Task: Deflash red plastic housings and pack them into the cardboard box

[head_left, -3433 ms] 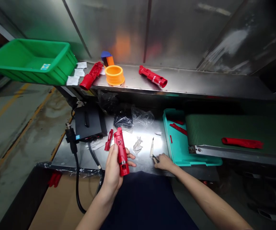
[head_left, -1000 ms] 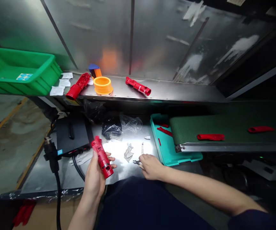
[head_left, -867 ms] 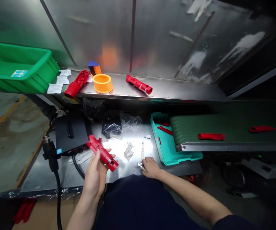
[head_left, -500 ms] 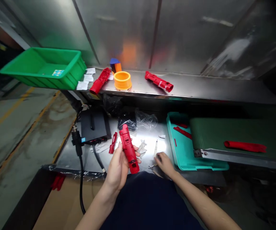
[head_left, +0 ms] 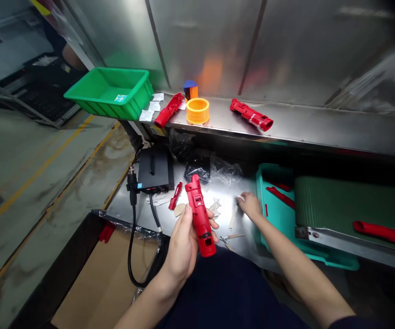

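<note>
My left hand (head_left: 184, 240) is wrapped around a long red plastic housing (head_left: 201, 217) with cut-out windows, tilted above the bench. Reaching over the bench, my right hand (head_left: 250, 205) has its fingers pressed together near the surface. What they pinch, if anything, is hidden; a dark patch shows under the fingertips. Just below them lies a slim pale strip-like tool (head_left: 233, 219). Pliers-like metal nippers (head_left: 225, 239) rest close to my body. Crumpled white scraps (head_left: 215, 208) lie between my hands, and a smaller red part (head_left: 175, 196) lies left of the housing.
A black box with a cable (head_left: 155, 169) stands left. At right, a teal tray (head_left: 264, 201) holds red pieces beside a green conveyor belt (head_left: 355, 196) carrying a red part. The shelf bears a green bin (head_left: 129, 103), an orange ring (head_left: 198, 111) and red housings (head_left: 251, 115). A cardboard-lined box (head_left: 111, 269) sits below.
The view has swung left, so the scene sits further right. My right hand has moved forward from beside the nippers to the far end of the pale tool. My left hand still holds the housing.
</note>
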Motion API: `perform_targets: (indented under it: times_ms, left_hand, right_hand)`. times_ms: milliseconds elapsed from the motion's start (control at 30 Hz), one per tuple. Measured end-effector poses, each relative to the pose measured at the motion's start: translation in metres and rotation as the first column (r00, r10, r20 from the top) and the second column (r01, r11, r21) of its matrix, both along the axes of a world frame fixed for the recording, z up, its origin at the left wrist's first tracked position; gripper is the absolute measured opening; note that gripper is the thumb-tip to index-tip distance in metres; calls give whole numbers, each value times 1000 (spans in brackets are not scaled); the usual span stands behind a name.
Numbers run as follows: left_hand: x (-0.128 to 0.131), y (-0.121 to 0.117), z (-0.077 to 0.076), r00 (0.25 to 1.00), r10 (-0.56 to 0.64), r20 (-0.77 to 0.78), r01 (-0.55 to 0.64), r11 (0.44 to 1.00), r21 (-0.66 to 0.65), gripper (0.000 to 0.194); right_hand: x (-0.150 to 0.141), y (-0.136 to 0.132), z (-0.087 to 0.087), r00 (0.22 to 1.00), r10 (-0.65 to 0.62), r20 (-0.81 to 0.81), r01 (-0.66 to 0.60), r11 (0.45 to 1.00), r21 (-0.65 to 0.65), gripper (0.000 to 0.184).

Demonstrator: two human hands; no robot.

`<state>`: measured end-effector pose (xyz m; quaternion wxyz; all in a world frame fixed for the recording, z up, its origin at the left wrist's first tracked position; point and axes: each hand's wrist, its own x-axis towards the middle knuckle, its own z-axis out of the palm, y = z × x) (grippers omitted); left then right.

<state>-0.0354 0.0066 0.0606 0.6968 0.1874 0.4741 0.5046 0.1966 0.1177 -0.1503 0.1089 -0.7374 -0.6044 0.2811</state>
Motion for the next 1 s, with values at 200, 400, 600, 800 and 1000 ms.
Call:
perform_targets:
  times_ms: [200,400,600,800,1000]
  left_hand:
    - [13,-1,-5,998,49,-50,-46,998,46,47]
    - [27,-5,-10,996,-8,-87,20,990,142,43]
    - [29,-3,-6,996,-43,-78,56,985,165,39]
    - [25,6,5,991,-132,5,130,982,138,28]
    - [25,-1,0,954,-288,84,266,942,204,37]
  right_hand:
    - [-24,-67,124,912,285,-294,-151,902,405,18]
    - [-44,-100,205,704,683,-194,-257,500,827,15]
    - [-32,-100,213,751,656,-72,-336,474,814,14]
    - [-17,-107,212,753,419,-507,40,740,672,14]
    - [-19,-108,205,576,282,-767,87,912,401,20]
